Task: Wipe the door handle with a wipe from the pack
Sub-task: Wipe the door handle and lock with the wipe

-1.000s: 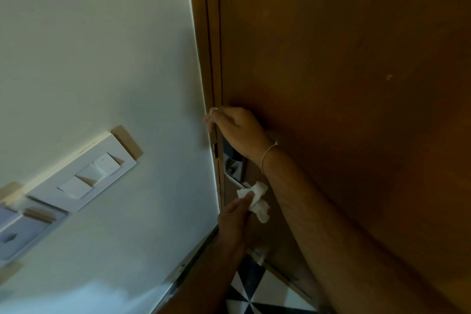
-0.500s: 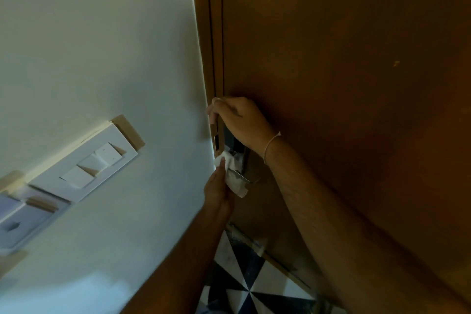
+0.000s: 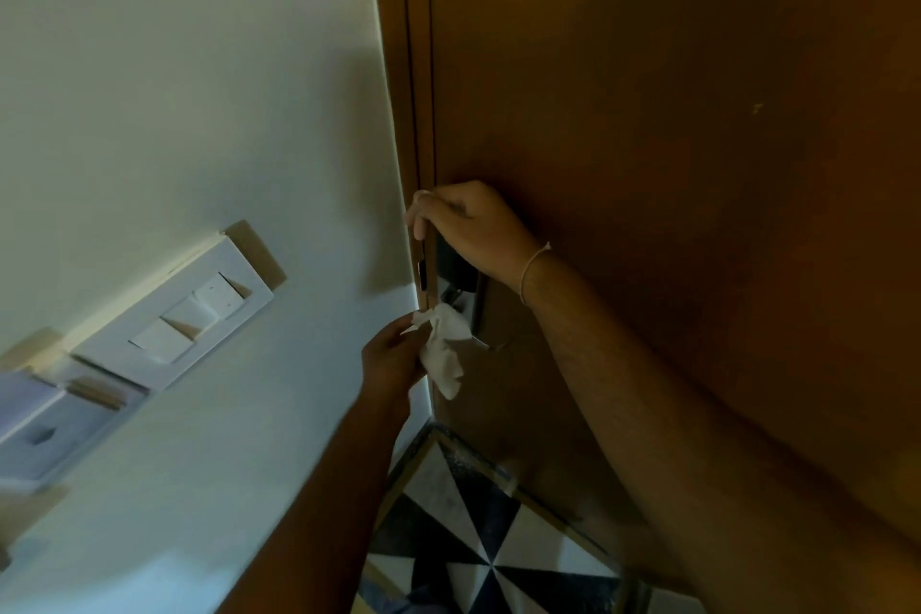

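A crumpled white wipe (image 3: pixel 445 349) is pinched in my left hand (image 3: pixel 391 357) and pressed against the lower part of the metal door handle and lock plate (image 3: pixel 461 287). My right hand (image 3: pixel 466 227) grips the edge of the brown wooden door (image 3: pixel 673 115) just above the lock, its fingers curled round the edge, and it hides the upper part of the lock plate. The wipe pack is not in view.
A pale wall (image 3: pixel 199 90) fills the left side, with a white switch panel (image 3: pixel 179 319) and a second plate (image 3: pixel 40 419) below it. The brown door frame (image 3: pixel 396 65) runs beside the door. Black-and-white patterned floor tiles (image 3: pixel 478 553) show at the bottom.
My left hand brought the wipe up from below the handle onto the lock plate, then slid it slightly down. My right hand kept its hold on the door edge.
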